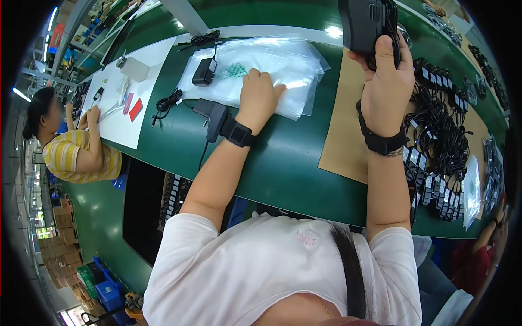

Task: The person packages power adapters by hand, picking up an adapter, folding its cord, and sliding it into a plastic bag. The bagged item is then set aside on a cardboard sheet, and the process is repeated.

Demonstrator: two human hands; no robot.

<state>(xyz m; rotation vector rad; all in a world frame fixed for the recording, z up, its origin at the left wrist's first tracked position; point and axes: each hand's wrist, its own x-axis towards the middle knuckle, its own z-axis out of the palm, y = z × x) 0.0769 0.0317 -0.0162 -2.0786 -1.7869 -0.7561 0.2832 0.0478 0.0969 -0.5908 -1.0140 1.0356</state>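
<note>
My left hand [260, 96] rests palm down on a loose stack of clear plastic bags [299, 62], its fingers bent onto the top bag and the thumb spread away. Raised at the upper right, my right hand [389, 87] is closed around a black power adapter [361, 27] with its black cord bundled against it. A smaller black plug adapter [203, 72] lies on the left part of the bags, beside a green print. Next to my left wrist sits another black adapter [217, 119] with a cord hanging over the table edge.
Many bundled black adapters [429, 130] cover brown cardboard [340, 138] on the right. A coiled black cable [167, 103] lies left of the bags. At a white-topped area [141, 81] further left, a person in a yellow striped shirt [76, 155] works. Bagged items [492, 174] line the far right.
</note>
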